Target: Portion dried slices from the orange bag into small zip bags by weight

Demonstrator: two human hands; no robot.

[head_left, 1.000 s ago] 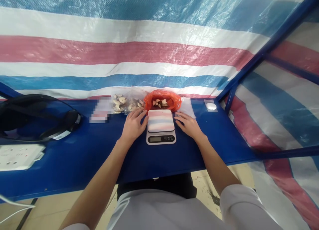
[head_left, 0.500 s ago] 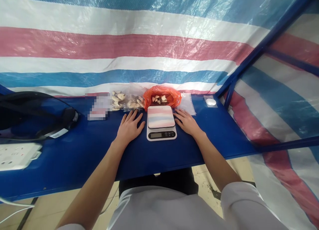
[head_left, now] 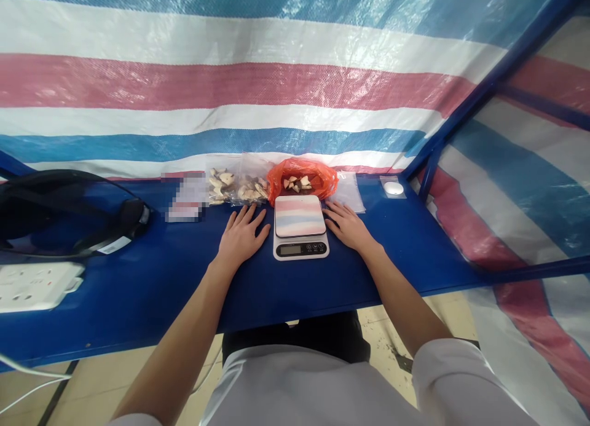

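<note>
My left hand [head_left: 243, 234] lies flat on the blue table, fingers spread, just left of a white kitchen scale [head_left: 301, 227]. On the other side of the scale rests my right hand [head_left: 346, 224], also flat and open, its fingertips close to some clear plastic bags [head_left: 351, 191]. Neither hand holds anything. Behind the scale an orange plastic bag [head_left: 325, 179] stands open, with pale and brown dried slices [head_left: 299, 184] inside. Beyond my left fingertips are two clear bags of pale slices, the left bag [head_left: 222, 186] and the right bag [head_left: 251, 189]. The scale's platform carries nothing, and its display shows no readable figure.
On the left of the blue table [head_left: 184, 291] are a black headset-like object [head_left: 124, 220] and a white power strip [head_left: 39, 286]. A blurred-out packet [head_left: 187, 198] lies by the bags. A white oval object [head_left: 393, 188] is at right. Striped sheeting [head_left: 230, 85] hangs behind.
The whole view has shifted very slightly, so things appear a little further right. Both hands and the objects stay where they were on the table.
</note>
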